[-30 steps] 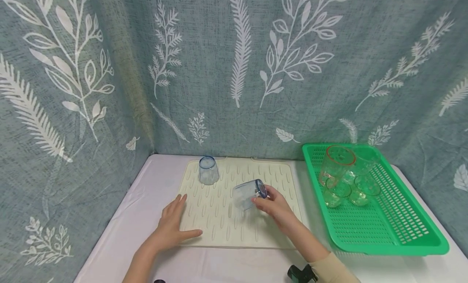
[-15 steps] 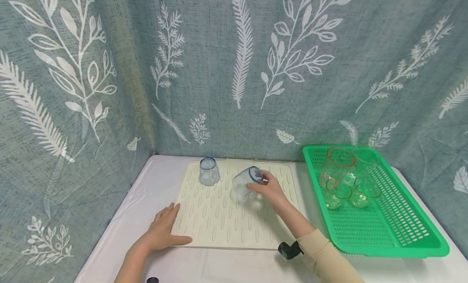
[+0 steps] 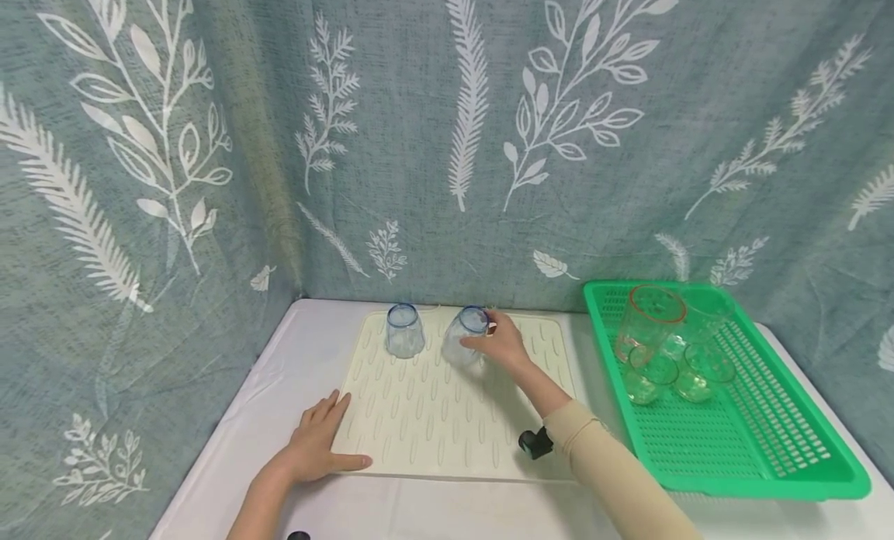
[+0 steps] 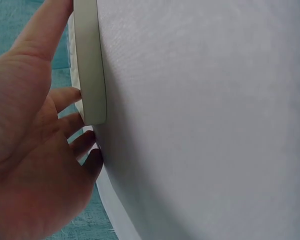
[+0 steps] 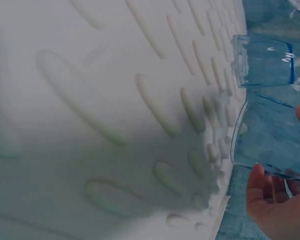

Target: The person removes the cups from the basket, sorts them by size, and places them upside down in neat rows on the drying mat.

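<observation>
My right hand (image 3: 496, 344) holds a clear drinking glass (image 3: 457, 343) near its blue-ringed end, fingers and thumb on either side. The glass is tilted, its blue end up and its wider mouth toward the cream ridged drying mat (image 3: 412, 431); whether the mouth touches the mat I cannot tell. Left of it a matching glass (image 3: 405, 340) stands mouth down on the mat. In the right wrist view the held glass (image 5: 270, 137) appears beside the standing glass (image 5: 265, 61). My left hand (image 3: 313, 444) rests with spread fingers at the mat's front left corner, thumb on the mat.
On the right stands a green plastic basket (image 3: 740, 447). In its back left part are several glasses, among them a tall red-rimmed glass (image 3: 649, 323) and a short tumbler (image 3: 649, 377). A patterned curtain (image 3: 419, 175) hangs behind the white-covered table (image 3: 279, 369).
My right hand has carried the glass back over the mat and turned it from lying sideways to nearly mouth down. My left hand has drawn slightly back toward the mat's front left corner.
</observation>
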{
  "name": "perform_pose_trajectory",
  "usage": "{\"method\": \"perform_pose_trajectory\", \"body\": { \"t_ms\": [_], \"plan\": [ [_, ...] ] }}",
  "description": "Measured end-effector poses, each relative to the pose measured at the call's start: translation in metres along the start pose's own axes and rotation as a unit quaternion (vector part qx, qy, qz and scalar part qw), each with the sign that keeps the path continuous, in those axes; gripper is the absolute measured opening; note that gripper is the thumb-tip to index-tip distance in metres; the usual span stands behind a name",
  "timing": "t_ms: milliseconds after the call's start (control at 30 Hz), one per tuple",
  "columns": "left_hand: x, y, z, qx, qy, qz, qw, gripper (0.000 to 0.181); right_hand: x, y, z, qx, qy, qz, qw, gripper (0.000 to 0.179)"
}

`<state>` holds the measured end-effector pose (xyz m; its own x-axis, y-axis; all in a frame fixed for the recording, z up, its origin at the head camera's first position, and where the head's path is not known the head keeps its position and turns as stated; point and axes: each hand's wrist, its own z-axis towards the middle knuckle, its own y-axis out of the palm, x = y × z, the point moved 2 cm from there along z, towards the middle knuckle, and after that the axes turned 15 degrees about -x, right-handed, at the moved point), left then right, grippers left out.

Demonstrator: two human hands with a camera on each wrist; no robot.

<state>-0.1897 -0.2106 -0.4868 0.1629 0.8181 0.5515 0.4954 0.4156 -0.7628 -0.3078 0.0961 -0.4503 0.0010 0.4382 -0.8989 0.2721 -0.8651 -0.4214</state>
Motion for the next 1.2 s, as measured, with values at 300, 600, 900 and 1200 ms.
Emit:
{"method": "perform_pose_trajectory", "body": {
  "t_ms": [300, 600, 900, 1200],
  "plan": [
    [0.000, 0.000, 0.000, 0.004, 0.008, -0.003, 1.0000, 0.113, -0.004, 0.012, 0.021, -0.013, -0.025, -0.066, 0.9974, 0.071],
    [0.000, 0.001, -0.001, 0.005, 0.011, -0.008, 0.9999, 0.112, -0.007, 0.021, 0.030, -0.016, -0.034, -0.096, 0.9946, 0.070],
    [0.000, 0.002, -0.001, 0.006, 0.014, -0.010, 0.9998, 0.111, -0.008, 0.025, 0.031, -0.019, -0.042, -0.115, 0.9923, 0.070],
    [-0.002, 0.001, -0.002, 0.006, 0.010, -0.011, 0.9999, 0.112, -0.007, 0.025, 0.028, -0.019, -0.046, -0.093, 0.9944, 0.071]
  ]
}}
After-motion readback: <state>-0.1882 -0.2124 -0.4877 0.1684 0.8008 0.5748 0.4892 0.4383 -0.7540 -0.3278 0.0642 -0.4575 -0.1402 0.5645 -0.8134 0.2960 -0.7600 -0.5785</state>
